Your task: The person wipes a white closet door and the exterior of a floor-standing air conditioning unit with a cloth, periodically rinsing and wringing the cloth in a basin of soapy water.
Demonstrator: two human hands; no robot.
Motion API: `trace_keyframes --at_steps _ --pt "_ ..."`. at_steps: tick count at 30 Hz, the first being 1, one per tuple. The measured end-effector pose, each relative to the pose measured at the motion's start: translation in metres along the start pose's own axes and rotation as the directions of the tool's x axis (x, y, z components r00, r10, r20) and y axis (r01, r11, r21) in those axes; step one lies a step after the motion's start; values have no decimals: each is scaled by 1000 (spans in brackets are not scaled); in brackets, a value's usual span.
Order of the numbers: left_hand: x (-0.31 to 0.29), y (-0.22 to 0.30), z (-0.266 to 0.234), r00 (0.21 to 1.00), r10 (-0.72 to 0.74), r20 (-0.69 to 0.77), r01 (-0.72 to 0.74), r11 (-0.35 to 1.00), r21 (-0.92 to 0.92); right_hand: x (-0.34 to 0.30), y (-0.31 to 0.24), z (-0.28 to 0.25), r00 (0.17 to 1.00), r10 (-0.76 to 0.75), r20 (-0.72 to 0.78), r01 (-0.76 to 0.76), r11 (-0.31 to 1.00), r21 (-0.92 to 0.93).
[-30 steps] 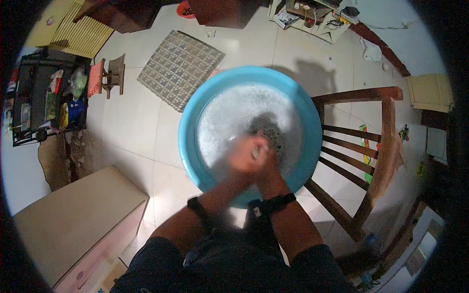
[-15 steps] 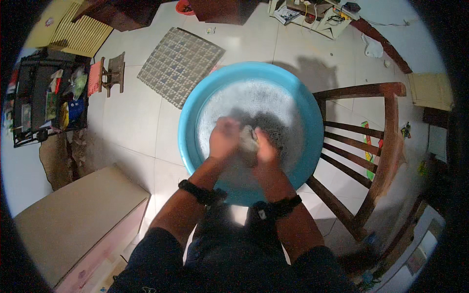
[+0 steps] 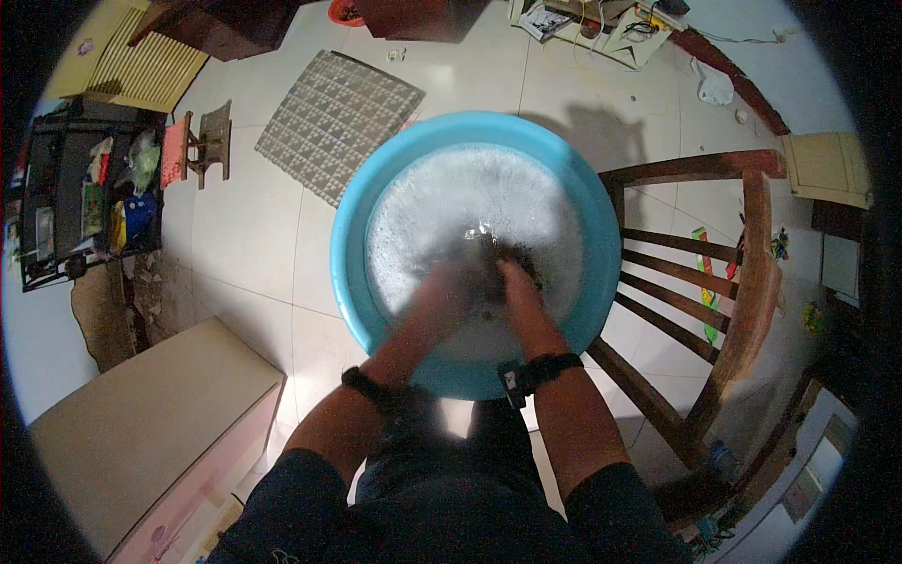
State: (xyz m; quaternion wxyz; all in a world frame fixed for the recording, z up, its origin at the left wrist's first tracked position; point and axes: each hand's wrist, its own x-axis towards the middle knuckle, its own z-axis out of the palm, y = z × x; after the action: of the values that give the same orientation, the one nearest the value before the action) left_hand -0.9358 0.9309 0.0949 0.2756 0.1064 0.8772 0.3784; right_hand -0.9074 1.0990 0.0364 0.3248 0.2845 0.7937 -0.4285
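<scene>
A large round light-blue basin [image 3: 346, 235] stands in front of me, filled with foamy, soapy water [image 3: 479, 174]. Both hands are low inside it, at the water near its middle. My left hand [image 3: 449, 284] is smeared by motion, so its fingers do not show clearly. Beside it, my right hand [image 3: 519, 287] is closed, its fingers curled toward a dark wet bundle [image 3: 485, 271] that looks like cloth. That bundle lies between the two hands, mostly hidden by shadow and blur. Black bands circle both wrists.
To the right, a wooden slatted chair [image 3: 756, 244] stands close against the basin. A patterned grey mat [image 3: 338, 122] lies beyond it at the left. A tan-topped box [image 3: 160, 395] is at the near left, with a black shelf rack [image 3: 94, 197] further back.
Both hands have gone lower toward the water with the greyish bundle, which now looks dark and blurred. The left hand has shifted down and right. The basin appears slightly further left in view.
</scene>
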Motion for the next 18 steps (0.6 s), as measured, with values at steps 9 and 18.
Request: trace_keyframes --at_steps 9,18 --pt "-30 68 -1 955 295 -15 -295 954 -59 -43 2 2 940 -266 214 -105 370 923" --pt "-18 24 9 893 267 -361 -277 960 25 -43 -41 30 962 -57 266 -265 22 964"
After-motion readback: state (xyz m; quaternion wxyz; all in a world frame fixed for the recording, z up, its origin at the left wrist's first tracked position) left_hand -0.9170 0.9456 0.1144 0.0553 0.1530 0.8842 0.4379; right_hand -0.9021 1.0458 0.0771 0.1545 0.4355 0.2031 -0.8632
